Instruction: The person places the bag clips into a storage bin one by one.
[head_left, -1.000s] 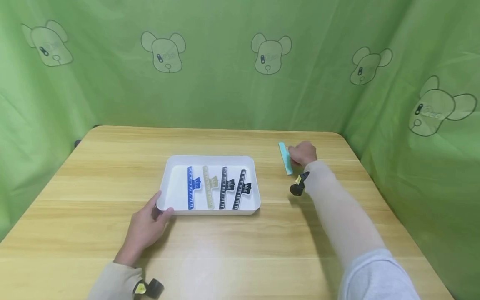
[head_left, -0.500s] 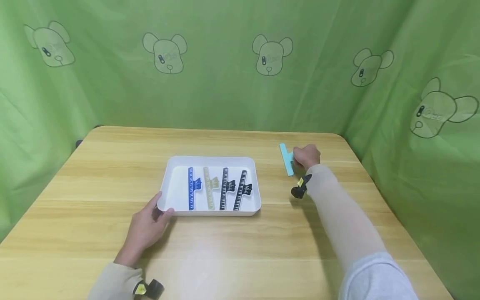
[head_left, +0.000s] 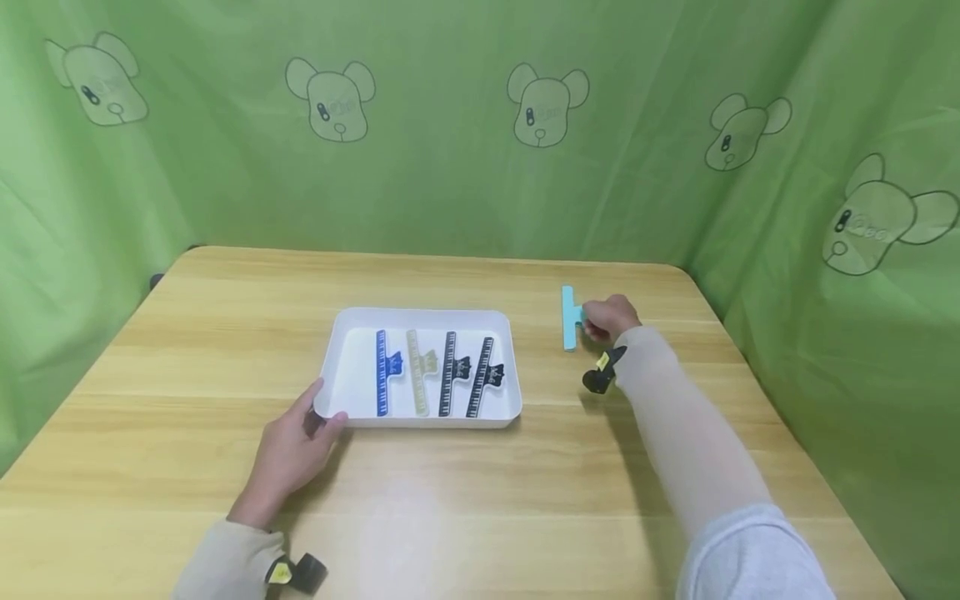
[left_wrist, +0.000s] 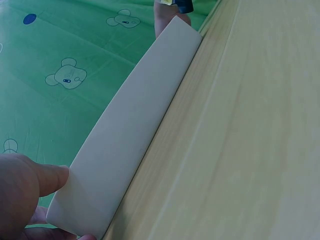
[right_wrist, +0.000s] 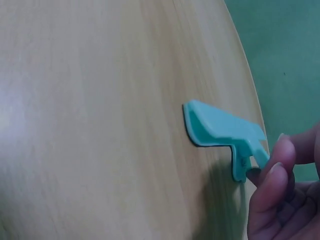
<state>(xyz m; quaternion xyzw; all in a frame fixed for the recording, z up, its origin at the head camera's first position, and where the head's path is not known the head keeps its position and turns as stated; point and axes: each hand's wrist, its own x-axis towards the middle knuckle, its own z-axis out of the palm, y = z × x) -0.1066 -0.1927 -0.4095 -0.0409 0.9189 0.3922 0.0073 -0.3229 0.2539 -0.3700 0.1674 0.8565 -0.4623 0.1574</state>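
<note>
At the right back of the table lies a turquoise T-shaped bag clip (head_left: pixel 567 318). My right hand (head_left: pixel 611 317) has its thumb and fingertips at the short handle, pinching it, and the long jaw points away to the left. In the right wrist view the clip (right_wrist: pixel 225 125) rests flat-side down, fingertips (right_wrist: pixel 276 165) right on its handle. My left hand (head_left: pixel 288 454) grips the near left corner of a white tray (head_left: pixel 420 423), thumb against the front wall. Inside the tray sit a blue clip (head_left: pixel 382 375), a pale yellow clip (head_left: pixel 417 375) and two black clips (head_left: pixel 447 375), all with piano-key patterns.
The wooden table (head_left: pixel 450 517) has rounded far corners. A green curtain (head_left: pixel 435 192) printed with mouse faces hangs behind it and along both sides. Each wrist carries a small black camera (head_left: pixel 600 375) on a strap.
The turquoise clip has swung from a slant to nearly straight away from me, while my right hand shifted slightly right with it. My left hand and the tray stay in place.
</note>
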